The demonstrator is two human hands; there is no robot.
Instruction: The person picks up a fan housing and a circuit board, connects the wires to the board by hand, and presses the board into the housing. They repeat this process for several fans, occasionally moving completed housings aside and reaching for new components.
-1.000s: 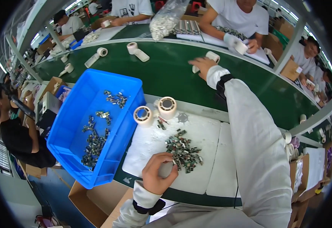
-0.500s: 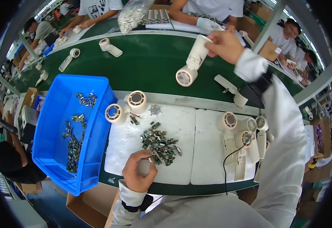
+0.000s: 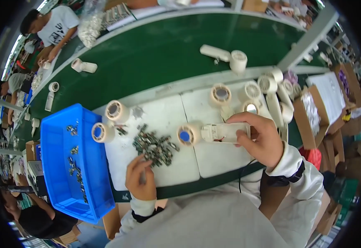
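My right hand (image 3: 261, 138) grips the open handle of a cream handheld fan (image 3: 219, 133) above the white mat (image 3: 193, 165). The fan's round head points left with a blue disc at its centre, and a short red wire shows inside the handle. By the near edge of a pile of small green circuit boards (image 3: 157, 146), my left hand (image 3: 141, 180) is curled, thumb and fingers close together. What sits between them is too small to make out. Two fan heads, one grey-centred (image 3: 115, 110) and one blue-centred (image 3: 101, 132), stand left of the pile.
A blue bin (image 3: 58, 165) with several circuit boards stands at the left. More fans (image 3: 267, 84) crowd the mat's right end, beside a cardboard box (image 3: 310, 120). Other fans (image 3: 238, 61) lie on the green conveyor belt (image 3: 147, 53). Co-workers sit across it.
My right hand has brought the fan from over the belt down and toward me, turning its head to the left. My left hand stays by the pile. The view has shifted.
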